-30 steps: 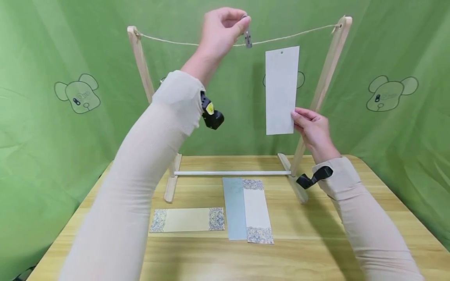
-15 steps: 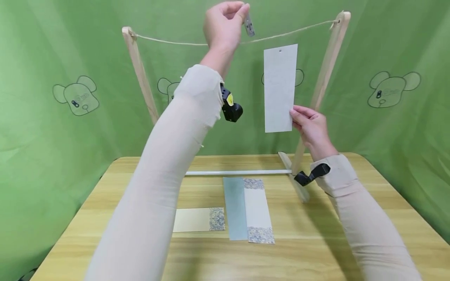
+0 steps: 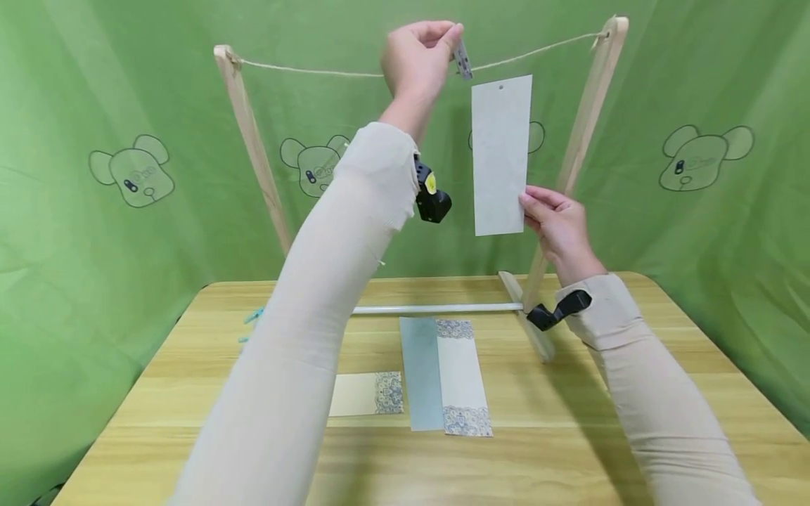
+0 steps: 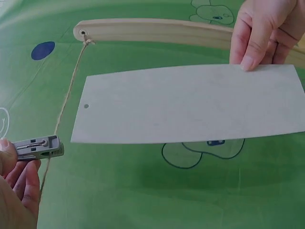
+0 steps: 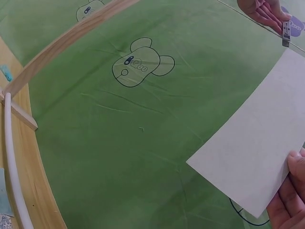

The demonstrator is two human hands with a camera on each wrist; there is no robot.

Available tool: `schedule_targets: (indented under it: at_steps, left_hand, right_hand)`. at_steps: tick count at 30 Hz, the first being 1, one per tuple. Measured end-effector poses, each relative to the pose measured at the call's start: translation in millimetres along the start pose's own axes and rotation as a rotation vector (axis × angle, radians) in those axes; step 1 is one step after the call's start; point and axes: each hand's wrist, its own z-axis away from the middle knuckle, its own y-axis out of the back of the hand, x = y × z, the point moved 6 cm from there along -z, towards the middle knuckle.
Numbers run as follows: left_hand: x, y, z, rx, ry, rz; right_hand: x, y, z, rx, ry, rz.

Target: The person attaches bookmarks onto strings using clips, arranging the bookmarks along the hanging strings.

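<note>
In the head view my left hand (image 3: 419,62) pinches a grey clothespin (image 3: 464,60) by its upper end. Its lower tip is at the sagging string (image 3: 316,71). In the left wrist view the clothespin (image 4: 40,147) crosses in front of the string (image 4: 66,98); whether its tip clamps the string I cannot tell. My right hand (image 3: 561,228) pinches a tall white card (image 3: 500,158) by its lower right edge, thumb in front. The card hangs upright just below the string, its small punched hole near the top, a little right of and below the clothespin.
Wooden posts (image 3: 588,112) carry the string at both ends; a white rod (image 3: 436,308) joins their feet. On the table lie a light blue card (image 3: 420,372), a white patterned card (image 3: 460,372) and a cream one (image 3: 361,395), partly behind my left arm. Teal clips (image 3: 253,315) lie left.
My left hand has shifted right with the clothespin, rising above the string and then coming back down to it. The right hand and card stay nearly still. Teal clips have come into view.
</note>
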Motion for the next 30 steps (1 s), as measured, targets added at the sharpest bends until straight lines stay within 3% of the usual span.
schedule_targets:
  at_steps: [7,18,30]
  left_hand:
    - [-0.8,-15.4,3.0,-0.024,-0.020,-0.026]
    - [-3.3,-35.3,14.6,-0.058,0.056,0.066]
    - [-8.7,-41.2,19.0,-0.078,0.094,0.078]
  right_hand:
    - [-1.1,-0.2,1.4,0.008,-0.002,-0.007]
    - [0.8,-5.7,1.0,0.013,-0.012,-0.028]
    - [5.5,-3.3,0.5,0.021,-0.020,-0.041]
